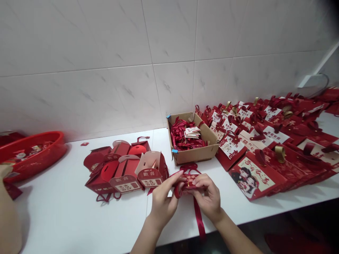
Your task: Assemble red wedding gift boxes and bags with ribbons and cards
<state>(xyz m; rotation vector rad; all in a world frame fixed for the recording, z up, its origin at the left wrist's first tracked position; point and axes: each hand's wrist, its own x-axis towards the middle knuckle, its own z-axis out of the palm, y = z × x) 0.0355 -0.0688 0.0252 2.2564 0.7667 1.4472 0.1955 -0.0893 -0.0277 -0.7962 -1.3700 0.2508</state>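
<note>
Both of my hands meet over the white table's front edge. My left hand [164,199] pinches the left end of a small red gift box [189,180], and my right hand [208,197] grips its right side, fingers curled. A dark red ribbon [199,218] hangs from the box, down past the table edge. A loop of the same ribbon shows just behind the box.
Several open red gift boxes [127,169] lie to the left. A cardboard box [194,153] holds red ribbons and tags. Rows of finished red boxes [267,141] cover the right side. A red plastic basin [30,153] stands far left on the white table [66,211].
</note>
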